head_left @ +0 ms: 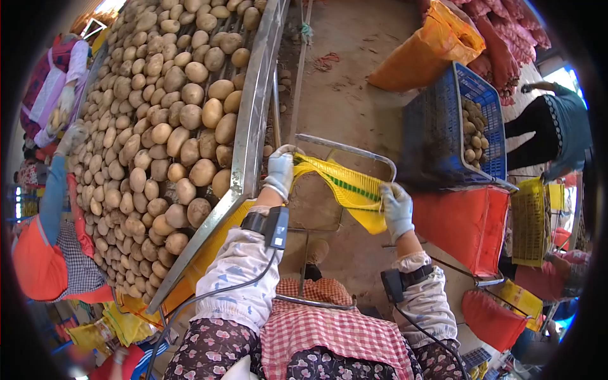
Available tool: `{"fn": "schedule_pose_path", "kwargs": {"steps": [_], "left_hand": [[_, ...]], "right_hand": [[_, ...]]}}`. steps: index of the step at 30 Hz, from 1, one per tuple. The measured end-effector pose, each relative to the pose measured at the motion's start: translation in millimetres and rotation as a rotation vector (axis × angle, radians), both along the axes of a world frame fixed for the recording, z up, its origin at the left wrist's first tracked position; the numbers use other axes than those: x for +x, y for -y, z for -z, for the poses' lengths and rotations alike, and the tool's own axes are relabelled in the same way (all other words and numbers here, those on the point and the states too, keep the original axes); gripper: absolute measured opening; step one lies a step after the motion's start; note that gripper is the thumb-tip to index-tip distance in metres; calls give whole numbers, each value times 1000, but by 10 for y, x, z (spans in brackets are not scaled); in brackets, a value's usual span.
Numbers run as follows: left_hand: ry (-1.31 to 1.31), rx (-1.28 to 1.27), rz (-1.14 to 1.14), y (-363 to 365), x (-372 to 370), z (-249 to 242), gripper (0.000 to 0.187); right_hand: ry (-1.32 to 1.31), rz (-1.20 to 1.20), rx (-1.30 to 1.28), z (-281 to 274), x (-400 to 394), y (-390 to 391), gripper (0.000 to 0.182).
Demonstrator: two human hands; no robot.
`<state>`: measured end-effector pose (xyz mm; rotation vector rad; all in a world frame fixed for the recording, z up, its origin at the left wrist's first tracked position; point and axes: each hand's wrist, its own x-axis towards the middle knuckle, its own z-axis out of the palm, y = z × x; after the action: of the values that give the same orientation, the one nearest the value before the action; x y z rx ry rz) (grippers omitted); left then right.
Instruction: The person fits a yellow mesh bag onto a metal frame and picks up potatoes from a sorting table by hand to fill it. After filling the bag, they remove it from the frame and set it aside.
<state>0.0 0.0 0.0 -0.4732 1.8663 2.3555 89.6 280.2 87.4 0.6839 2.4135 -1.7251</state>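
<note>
Between my two gloved hands a yellow mesh bag (342, 183) with a green stripe is stretched out. My left hand (280, 170) grips its left end near the table's metal edge, fingers closed. At the other end, my right hand (397, 210) is closed on the bag's edge. A bent metal tube frame (354, 151) stands just behind and around the bag, its upper bar close to my left hand. The lower part of the bag hangs loose. To the left, many potatoes (190, 117) cover a sloping sorting table.
The table's metal rim (246, 139) runs beside my left arm. On the right stand a blue crate (437, 120) with potatoes, an orange sack (424, 47) and a red bag (459, 221). Co-workers (47, 253) reach in from the far side; another person (551, 126) bends at right.
</note>
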Motion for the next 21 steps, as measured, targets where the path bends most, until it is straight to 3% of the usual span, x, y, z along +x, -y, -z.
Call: {"fn": "schedule_pose_path", "kwargs": {"steps": [3,7,9,11,13,15,16,17,18,19,20,21], "left_hand": [[35,178,-84,-234,-26,-40,20],[184,121,-132,-29,44,-287,21],[153,192,-104,-76,75,-316,23],[82,79,-91,-102,168,-204,32],[-152,-529,31,-101,431,-379,47],[-183,-886,216,-18,678,-432,63],[-89,-996,282,-14,776,-539,68],[7,-1105,345,-16,832,-645,74],[-37,-1278,351,14,839,-636,76],[-27,-1288,339,50,864,-638,76],[-61,-1426,451,72,870,-641,74],[-108,-1555,565,42,843,-653,73]], "right_hand": [[-142,-18,421,-224,-377,-143,30],[96,-218,864,-308,-503,253,32],[314,-417,938,-25,-350,304,28],[213,-295,816,134,-125,322,33],[192,-243,649,387,26,259,31],[-90,-136,268,621,187,143,27],[-51,-140,26,646,232,102,34],[-55,-151,18,663,278,68,34],[-3,-100,-200,568,312,91,37],[54,-48,-418,510,360,111,41],[-166,-70,-295,723,402,111,53],[-177,-73,-293,559,360,97,53]]}}
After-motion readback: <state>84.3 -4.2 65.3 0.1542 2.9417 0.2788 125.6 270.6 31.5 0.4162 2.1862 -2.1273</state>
